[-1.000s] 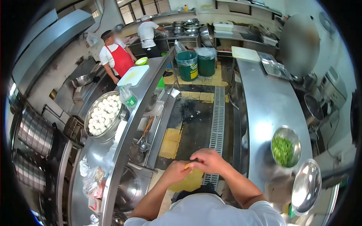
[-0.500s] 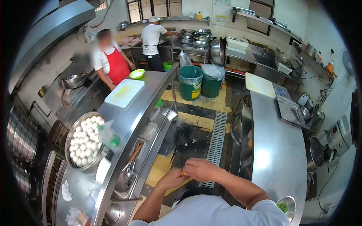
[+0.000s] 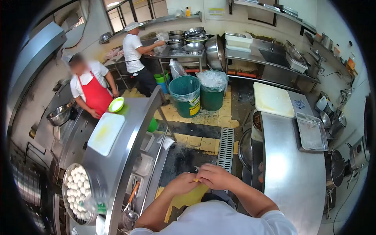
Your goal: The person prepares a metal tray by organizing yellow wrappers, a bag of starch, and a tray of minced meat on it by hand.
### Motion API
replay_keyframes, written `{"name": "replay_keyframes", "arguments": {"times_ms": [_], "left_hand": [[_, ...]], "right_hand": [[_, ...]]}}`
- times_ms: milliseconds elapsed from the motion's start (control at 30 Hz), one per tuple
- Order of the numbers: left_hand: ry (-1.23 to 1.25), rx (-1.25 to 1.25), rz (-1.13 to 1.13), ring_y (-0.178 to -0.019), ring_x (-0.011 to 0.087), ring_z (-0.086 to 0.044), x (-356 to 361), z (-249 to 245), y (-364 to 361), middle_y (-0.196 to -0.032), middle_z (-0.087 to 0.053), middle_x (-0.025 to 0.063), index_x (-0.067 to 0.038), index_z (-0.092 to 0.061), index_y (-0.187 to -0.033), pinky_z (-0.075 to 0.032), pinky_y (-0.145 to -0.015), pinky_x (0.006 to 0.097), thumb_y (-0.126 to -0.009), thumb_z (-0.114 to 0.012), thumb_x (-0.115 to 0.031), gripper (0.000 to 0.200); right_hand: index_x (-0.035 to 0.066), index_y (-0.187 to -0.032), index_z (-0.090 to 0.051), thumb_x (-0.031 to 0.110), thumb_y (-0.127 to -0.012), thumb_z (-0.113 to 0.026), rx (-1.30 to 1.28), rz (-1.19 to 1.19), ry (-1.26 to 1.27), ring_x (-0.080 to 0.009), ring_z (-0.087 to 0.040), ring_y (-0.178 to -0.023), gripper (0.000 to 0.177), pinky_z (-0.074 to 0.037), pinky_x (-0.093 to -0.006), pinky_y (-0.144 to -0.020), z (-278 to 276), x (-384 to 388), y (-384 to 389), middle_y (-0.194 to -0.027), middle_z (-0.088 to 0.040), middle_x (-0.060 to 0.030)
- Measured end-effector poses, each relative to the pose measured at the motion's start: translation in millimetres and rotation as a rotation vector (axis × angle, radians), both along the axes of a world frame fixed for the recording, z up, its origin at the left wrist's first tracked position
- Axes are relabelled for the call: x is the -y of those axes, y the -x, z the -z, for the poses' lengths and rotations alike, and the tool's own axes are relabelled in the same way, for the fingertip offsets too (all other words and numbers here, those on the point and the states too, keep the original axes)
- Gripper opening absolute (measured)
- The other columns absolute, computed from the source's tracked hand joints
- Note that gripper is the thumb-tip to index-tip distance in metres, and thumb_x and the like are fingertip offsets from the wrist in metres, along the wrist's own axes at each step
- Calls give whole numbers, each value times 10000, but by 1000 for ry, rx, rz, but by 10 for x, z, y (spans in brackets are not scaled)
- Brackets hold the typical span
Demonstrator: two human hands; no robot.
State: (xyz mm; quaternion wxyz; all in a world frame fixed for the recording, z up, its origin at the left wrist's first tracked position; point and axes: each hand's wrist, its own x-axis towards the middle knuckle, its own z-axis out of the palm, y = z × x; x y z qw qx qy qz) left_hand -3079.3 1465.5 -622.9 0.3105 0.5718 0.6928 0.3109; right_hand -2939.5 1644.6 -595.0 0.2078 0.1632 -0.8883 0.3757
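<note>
My left hand [image 3: 182, 184] and my right hand [image 3: 214, 176] meet in front of my body, above the floor between two steel counters. Both sets of fingers are closed around a small yellow-orange thing [image 3: 196, 180]. Only a bit of it shows between the fingertips, so I cannot make out its kind. The fingers hide the rest.
The left counter [image 3: 135, 131] bears a white cutting board [image 3: 106, 134], a green bowl [image 3: 116, 104] and a pot of white eggs or balls [image 3: 78, 190]. On the right counter [image 3: 293, 168] lie another board [image 3: 273, 99] and a metal tray [image 3: 311, 132]. Green bins [image 3: 185, 97] stand ahead; two co-workers are at left.
My view has shifted forward and right, so the left counter sits further left. My hands stay together on the small thing. The co-worker at the back now has an arm out by a plastic bag.
</note>
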Motion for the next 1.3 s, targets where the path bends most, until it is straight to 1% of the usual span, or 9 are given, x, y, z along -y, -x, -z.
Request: {"name": "replay_keyframes", "arguments": {"times_ms": [200, 300, 533, 733, 833, 867, 1000, 1100, 1300], "left_hand": [[36, 9, -130, -1009, 450, -668, -1413, -88, 875, -1058, -704, 241, -26, -693, -1090, -542, -827, 483, -949, -619, -245, 271], [48, -7, -219, -1009, 457, -665, -2008, -458, 1156, -1077, -697, 246, -22, -692, -1082, -542, -815, 487, -946, -620, -232, 260], [24, -10, -285, -971, 471, -665, -2964, -144, 2099, -967, -693, 271, 7, -680, -1028, -534, -796, 504, -955, -593, -201, 237], [24, 60, -397, -962, 472, -667, -3837, -50, 3088, -978, -691, 288, 31, -676, -1013, -532, -814, 508, -951, -580, -200, 258], [52, 55, -355, -967, 470, -669, -4377, 20, 3666, -974, -688, 288, 34, -679, -1015, -531, -822, 509, -945, -572, -193, 261], [-62, 0, -326, -970, 477, -663, -4575, 9, 3832, -970, -687, 289, 30, -683, -1010, -529, -827, 520, -941, -566, -187, 256], [-30, -97, -253, -955, 485, -657, -5211, -256, 4387, -966, -692, 278, 35, -685, -982, -526, -814, 521, -942, -595, -229, 282], [-40, -88, -250, -942, 489, -646, -5625, -458, 4672, -953, -680, 282, 41, -667, -957, -515, -807, 545, -963, -569, -208, 268], [-34, -28, -291, -892, 490, -642, -6420, -564, 5182, -898, -667, 285, 34, -668, -945, -505, -738, 525, -961, -610, -184, 226]], "right_hand": [[71, -945, -616, 89, -882, -695, -56, -147, 32, -330, -603, -894, 103, -516, -425, -761, 57, -1604, 1180, -903, -561, -102], [71, -950, -612, 118, -890, -711, -32, -236, 42, -335, -605, -889, 125, -509, -432, -768, -133, -2172, 1586, -914, -564, -109], [58, -939, -590, 142, -905, -682, 0, -308, -46, -355, -616, -895, 128, -514, -449, -754, -64, -3269, 2728, -910, -580, -130], [37, -902, -581, 123, -863, -663, -1, -261, -190, -358, -624, -896, 126, -527, -450, -761, -48, -4066, 3769, -905, -582, -142], [36, -889, -576, 129, -843, -671, -34, -191, -228, -353, -622, -894, 140, -526, -445, -759, -134, -4533, 4212, -901, -579, -136], [36, -888, -577, 133, -842, -672, -38, -173, -234, -350, -620, -894, 144, -524, -443, -756, -211, -4721, 4372, -900, -577, -134], [36, -899, -584, 133, -837, -677, -65, -104, -186, -342, -615, -870, 148, -515, -439, -741, -251, -5313, 4806, -887, -569, -127], [36, -910, -594, 120, -851, -680, -110, -123, -118, -339, -615, -844, 134, -517, -444, -727, -322, -5746, 5114, -873, -562, -125], [49, -923, -604, 109, -890, -683, -139, -212, 15, -338, -611, -855, 104, -521, -446, -726, -323, -6632, 5727, -881, -556, -121]]}}
